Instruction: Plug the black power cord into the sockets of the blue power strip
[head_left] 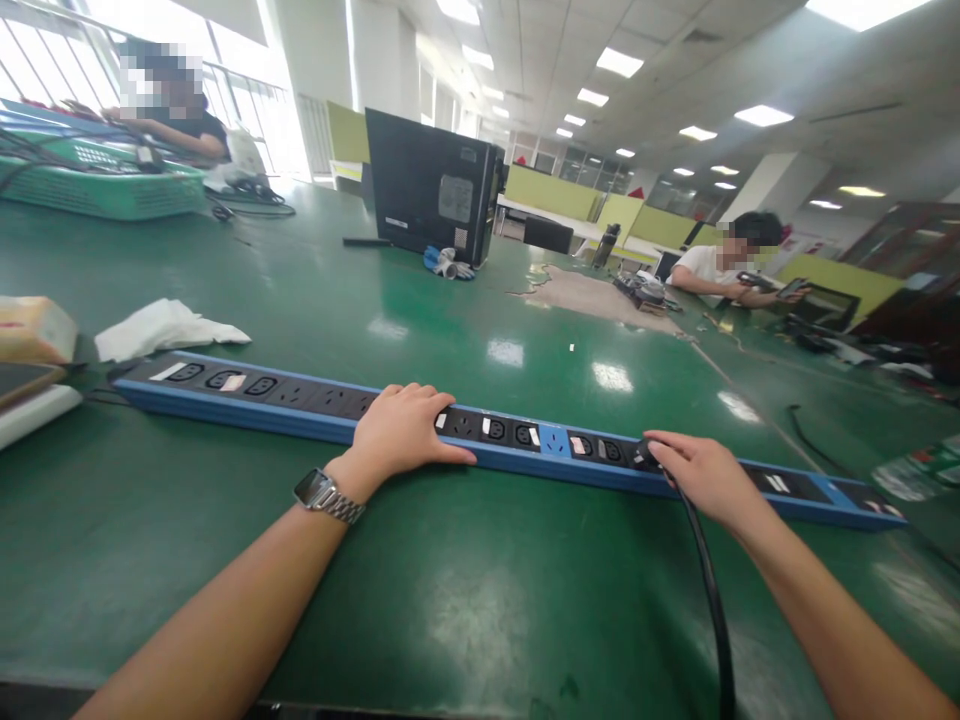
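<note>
A long blue power strip [525, 440] with black sockets lies across the green table [450, 600]. My left hand [401, 430], with a metal watch on its wrist, rests flat on top of the strip near its middle, fingers curled over it. My right hand [701, 475] is pinched round a black plug at a socket toward the strip's right end. A black cable [712, 600] runs from that plug down toward me.
A white cloth [169, 328] and a stack of boxes [30, 360] lie at the left. A black computer case [431, 185] stands at the back. A green basket [105, 185] is far left. Two other people sit at the far left and right.
</note>
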